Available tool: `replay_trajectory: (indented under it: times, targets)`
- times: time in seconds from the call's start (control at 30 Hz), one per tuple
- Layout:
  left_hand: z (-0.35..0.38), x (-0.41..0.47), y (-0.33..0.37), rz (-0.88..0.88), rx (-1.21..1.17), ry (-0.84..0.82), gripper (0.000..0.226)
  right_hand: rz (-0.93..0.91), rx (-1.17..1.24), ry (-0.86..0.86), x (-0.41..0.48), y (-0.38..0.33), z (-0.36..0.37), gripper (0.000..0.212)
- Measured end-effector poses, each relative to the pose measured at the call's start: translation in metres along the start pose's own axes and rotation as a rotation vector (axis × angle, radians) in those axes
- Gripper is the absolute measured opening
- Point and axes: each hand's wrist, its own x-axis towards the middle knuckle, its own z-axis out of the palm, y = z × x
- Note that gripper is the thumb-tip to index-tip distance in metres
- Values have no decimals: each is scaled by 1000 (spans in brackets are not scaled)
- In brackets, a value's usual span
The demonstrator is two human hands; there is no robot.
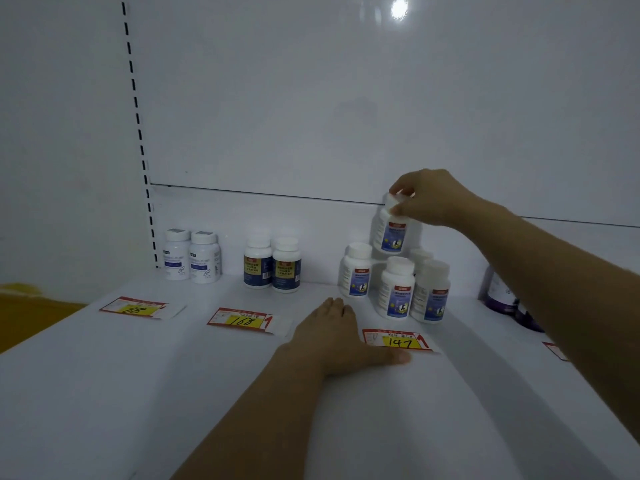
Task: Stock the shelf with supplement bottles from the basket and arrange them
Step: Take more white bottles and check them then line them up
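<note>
White back panel (311, 98) behind right hand (431, 199), glare spot (399, 9) high above it (blurry); slotted upright (138, 133) far left of left hand (332, 336); yellow patch (24, 306) further left.

The shelf (138, 375) is smooth and white with a soft satin sheen, like painted metal. The back panel (311, 98) is glossier and mirrors a blurred spot of light near its top. The supplement bottles (396, 289) are smooth white plastic with matt white caps and slightly shiny printed labels. The raised bottle (390, 233) has the same plastic and label. A dark purple bottle (498, 292) at the right edge looks glossy. The price tags (239, 320) are matt red and yellow paper with inked numbers. Their pale backing could be paper or plastic.
</note>
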Motion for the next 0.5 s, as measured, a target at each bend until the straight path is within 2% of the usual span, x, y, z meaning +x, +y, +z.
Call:
replay_trajectory:
  times: [0.1, 0.27, 0.5]
  targets:
    - [2, 1, -1, -6, 14, -38, 131, 17, -37, -66, 3, 4, 21, 39]
    - [2, 3, -1, -14, 47, -72, 129, 70, -13, -175, 1, 10, 45, 39]
    - [1, 2, 0, -29, 64, -94, 128, 106, -24, -216, -1, 12, 52, 25]
